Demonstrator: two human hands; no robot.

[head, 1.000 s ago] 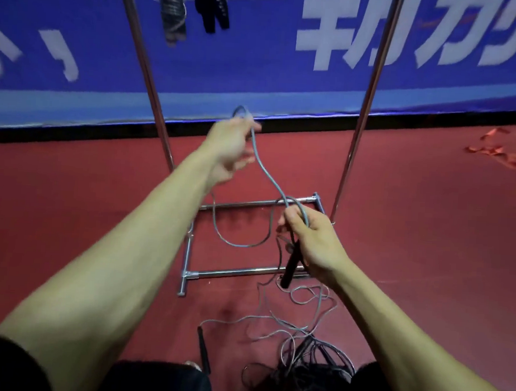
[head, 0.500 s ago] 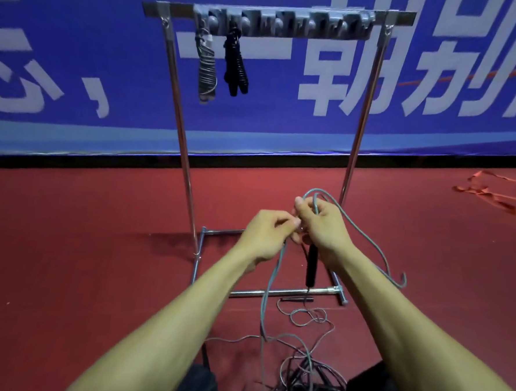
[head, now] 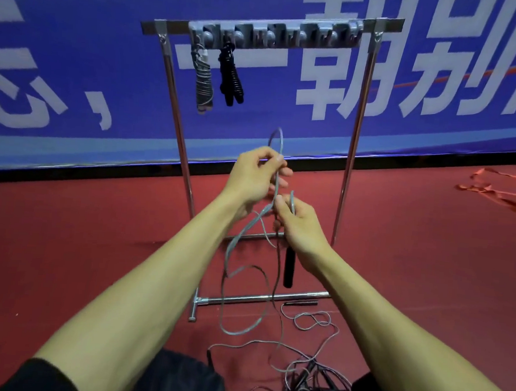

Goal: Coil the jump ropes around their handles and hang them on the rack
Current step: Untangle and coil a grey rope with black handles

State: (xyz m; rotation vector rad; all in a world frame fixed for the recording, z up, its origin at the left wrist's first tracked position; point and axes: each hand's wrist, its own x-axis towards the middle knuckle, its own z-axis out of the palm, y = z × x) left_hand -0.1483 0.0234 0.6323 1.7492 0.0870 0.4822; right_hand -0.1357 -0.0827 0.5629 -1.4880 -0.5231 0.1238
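Note:
My right hand [head: 301, 228] grips the top of a black jump-rope handle [head: 288, 266], which hangs down below the fist. Its grey rope [head: 235, 242] loops up into my left hand [head: 255, 177], which pinches it above and just left of the right hand. The rope's slack hangs in loops down to the floor. The metal rack [head: 176, 121] stands in front of me. A coiled grey rope [head: 204, 80] and a coiled black rope [head: 232, 76] hang from hooks at the left end of its top bar [head: 291, 31].
A tangle of loose ropes [head: 306, 379] lies on the red floor between my knees, with a black handle [head: 301, 303] by the rack's base bar. Red ribbon [head: 498, 192] lies far right. A blue banner covers the wall behind.
My view has tilted up, so the rack's top bar shows. My left hand came back from its far reach to meet the right hand and now lifts a loop of rope above it.

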